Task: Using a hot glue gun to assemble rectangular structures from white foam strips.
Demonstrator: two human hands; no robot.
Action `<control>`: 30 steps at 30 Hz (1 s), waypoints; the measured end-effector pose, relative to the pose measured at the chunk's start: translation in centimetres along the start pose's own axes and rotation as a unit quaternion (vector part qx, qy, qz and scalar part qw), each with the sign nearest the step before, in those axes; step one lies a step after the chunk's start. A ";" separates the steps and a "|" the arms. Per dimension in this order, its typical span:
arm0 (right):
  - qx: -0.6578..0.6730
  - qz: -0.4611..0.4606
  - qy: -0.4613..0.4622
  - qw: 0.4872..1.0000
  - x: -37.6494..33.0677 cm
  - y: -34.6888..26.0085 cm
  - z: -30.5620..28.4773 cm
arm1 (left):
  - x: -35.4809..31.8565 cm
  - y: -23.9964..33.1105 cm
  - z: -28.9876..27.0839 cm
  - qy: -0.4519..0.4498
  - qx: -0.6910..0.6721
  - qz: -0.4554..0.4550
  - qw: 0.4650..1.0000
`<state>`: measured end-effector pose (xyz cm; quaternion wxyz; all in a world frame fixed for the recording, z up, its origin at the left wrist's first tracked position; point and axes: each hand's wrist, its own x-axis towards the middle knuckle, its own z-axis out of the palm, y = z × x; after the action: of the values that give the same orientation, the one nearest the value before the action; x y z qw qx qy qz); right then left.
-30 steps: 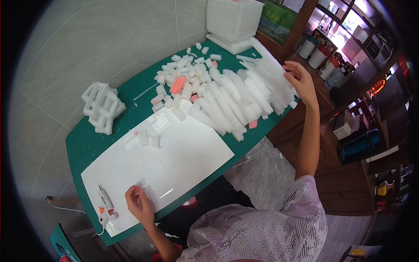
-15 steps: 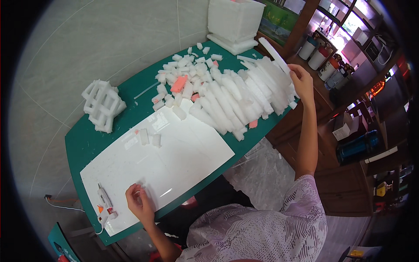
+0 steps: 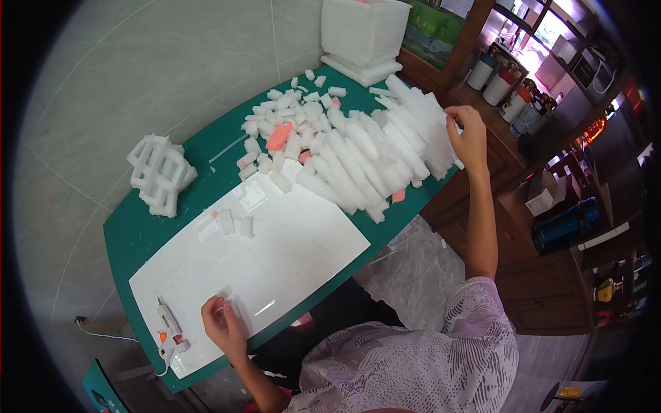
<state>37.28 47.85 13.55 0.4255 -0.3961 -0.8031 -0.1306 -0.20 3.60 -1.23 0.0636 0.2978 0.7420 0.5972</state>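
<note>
My right hand [image 3: 468,132] is at the right end of a heap of long white foam strips [image 3: 358,162], with its thumb and curled fingers round the near end of a foam strip [image 3: 412,98] lying on top. The fingertips partly hide that end. Above the white board [image 3: 296,237], near its front edge, my left hand [image 3: 224,322] is open, its fingers loosely bent and nothing in them. A white glue gun [image 3: 167,320] lies left of it. Two short foam pieces [image 3: 227,221] rest on the board.
Many short white foam chunks [image 3: 289,110], some pink, are heaped behind the board on the green table [image 3: 206,148]. A foam lattice block [image 3: 162,175] stands at the left. A white foam box [image 3: 361,34] stands at the back. Wooden cabinets [image 3: 544,296] flank the right side.
The foam strip that stuck up beyond the heap now lies lower and further left on it. My right hand has come slightly left and down; my left hand has barely moved.
</note>
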 end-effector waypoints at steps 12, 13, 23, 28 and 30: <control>-0.043 0.081 -0.232 0.968 -2.7 -0.6 2.3 | 0.1 0.1 0.1 -0.004 -0.001 -0.005 1.000; -0.042 0.078 -0.232 0.969 -2.8 -0.2 2.7 | 0.1 0.1 0.2 -0.002 -0.001 -0.006 1.000; 0.025 0.066 -0.227 0.971 -2.6 0.6 3.1 | 0.1 0.3 0.1 -0.011 -0.006 -0.005 1.000; 0.049 0.076 -0.223 0.971 -2.6 0.8 3.2 | 0.2 0.3 0.2 -0.009 -0.008 -0.005 1.000; 0.062 0.074 -0.222 0.970 -2.5 1.0 3.1 | 0.1 0.2 0.1 -0.010 -0.003 0.003 1.000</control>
<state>36.99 48.88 9.56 0.2687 -0.4463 -0.8525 0.0425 -0.16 3.79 -1.08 0.0700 0.3053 0.7390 0.5965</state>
